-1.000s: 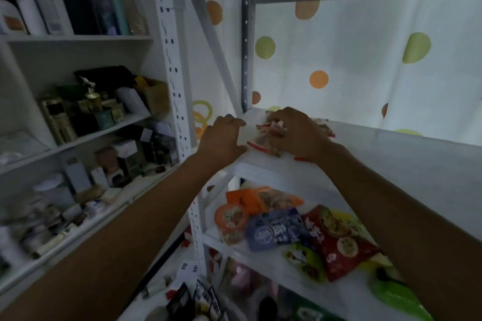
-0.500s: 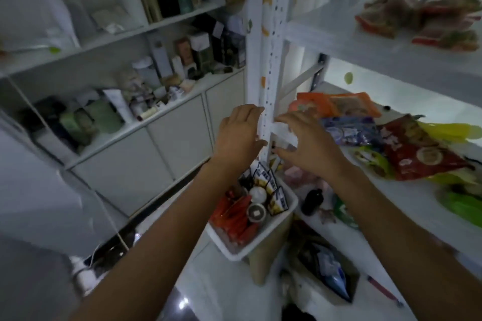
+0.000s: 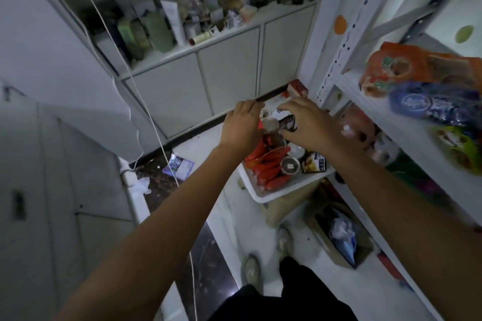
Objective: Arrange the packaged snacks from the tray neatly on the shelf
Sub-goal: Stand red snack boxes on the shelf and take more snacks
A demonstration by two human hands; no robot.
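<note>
White shelf (image 3: 347, 91) on the right carried orange, blue and green snack bags (image 3: 417, 70), the white tray (image 3: 271, 194) low beside it held red packaged snacks (image 3: 268, 167), left hand (image 3: 242, 126) hung curled over the tray, grip impossible to tell, right hand (image 3: 309, 126) pinched a small dark packet (image 3: 287, 121) above it.

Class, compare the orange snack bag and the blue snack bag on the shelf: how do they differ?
The orange bag shows a brownish food picture; the blue bag bears a round pale logo. The orange bag lies farther back, the blue bag in front, overlapping its edge. Both lie flat on the white shelf.
</note>
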